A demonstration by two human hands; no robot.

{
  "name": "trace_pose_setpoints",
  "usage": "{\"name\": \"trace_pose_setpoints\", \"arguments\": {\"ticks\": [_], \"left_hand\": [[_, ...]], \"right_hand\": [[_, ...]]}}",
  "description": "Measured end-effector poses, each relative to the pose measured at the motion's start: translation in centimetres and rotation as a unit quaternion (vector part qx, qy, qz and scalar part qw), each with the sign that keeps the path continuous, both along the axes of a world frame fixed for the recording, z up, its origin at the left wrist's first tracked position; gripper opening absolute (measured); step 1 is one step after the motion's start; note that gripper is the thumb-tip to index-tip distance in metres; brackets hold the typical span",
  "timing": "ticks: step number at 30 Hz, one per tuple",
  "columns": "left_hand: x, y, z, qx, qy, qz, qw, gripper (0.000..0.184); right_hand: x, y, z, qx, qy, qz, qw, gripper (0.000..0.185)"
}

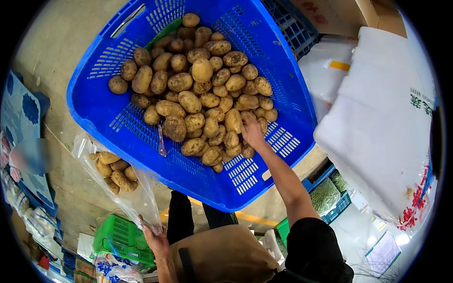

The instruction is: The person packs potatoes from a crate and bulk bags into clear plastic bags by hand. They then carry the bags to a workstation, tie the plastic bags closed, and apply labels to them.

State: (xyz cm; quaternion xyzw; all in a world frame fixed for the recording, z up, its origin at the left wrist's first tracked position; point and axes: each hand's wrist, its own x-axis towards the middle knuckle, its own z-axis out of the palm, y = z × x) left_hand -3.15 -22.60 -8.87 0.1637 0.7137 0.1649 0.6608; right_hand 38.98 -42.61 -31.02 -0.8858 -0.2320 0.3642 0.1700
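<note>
A large blue plastic basket (94, 123) holds a heap of brown potatoes (180, 81), some with dark soil on their skins. My right hand (253, 130) reaches into its near right part, fingers curled against a potato (233, 120) in the heap. The fingertips are partly hidden among the potatoes. At the lower left, my left hand (157, 241) grips the edge of a clear plastic bag (144, 192). Several potatoes (123, 175) lie in that bag, which hangs just outside the basket's left rim.
White foam boxes (373, 122) stand to the right, with a cardboard box (337, 16) behind. Near my left hand is a green crate (123, 239). Bags of green produce (325, 195) sit in a crate at the lower right. A blue patterned surface (21, 108) lies far left.
</note>
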Motion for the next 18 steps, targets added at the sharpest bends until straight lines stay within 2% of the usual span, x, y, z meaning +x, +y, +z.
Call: {"name": "trace_pose_setpoints", "arguments": {"ticks": [2,5,8,10,11,13,14,15,16,17,18], "left_hand": [[0.0,-0.1,-0.2,0.001,-0.002,-0.008,1.000,0.053],[-0.6,-0.3,-0.8,0.002,-0.028,-0.016,0.999,0.054],[-0.2,-0.2,-0.7,0.006,-0.020,0.003,1.000,0.057],[1.2,-0.1,-0.4,0.007,0.025,0.020,0.999,0.059],[0.7,-0.1,-0.6,0.006,-0.012,0.012,1.000,0.058],[-1.5,-0.6,-1.0,0.019,-0.074,0.003,0.997,0.058],[-1.8,-0.9,-0.8,0.016,-0.047,0.008,0.999,0.057],[-1.8,-0.8,-0.2,0.018,-0.010,0.017,1.000,0.056],[-1.2,-0.4,0.2,0.018,0.011,0.027,0.999,0.055],[-0.4,-0.1,0.4,0.019,0.029,0.041,0.999,0.053],[-0.1,0.0,0.7,0.034,0.012,0.046,0.998,0.054]], "right_hand": [[2.2,3.0,-1.8,-0.025,0.011,-0.064,0.998,0.048],[3.5,5.8,-4.8,-0.144,0.147,-0.155,0.966,0.062],[1.9,6.7,-6.7,-0.286,0.202,-0.062,0.935,0.072],[0.9,6.5,-5.6,-0.253,0.170,-0.085,0.948,0.078],[0.3,6.4,-4.9,-0.236,0.153,-0.097,0.955,0.081],[-2.0,4.1,-4.9,-0.157,0.025,-0.110,0.981,0.076],[-2.6,0.7,-7.3,-0.134,-0.089,-0.011,0.987,0.081],[-3.1,-0.1,-6.2,-0.068,-0.043,-0.131,0.988,0.071],[-2.5,2.2,-0.7,0.008,-0.018,-0.158,0.987,0.077],[-2.5,1.5,-0.3,0.091,0.016,-0.215,0.972,0.079],[-2.6,2.6,2.9,0.187,0.124,-0.278,0.934,0.078]]}}
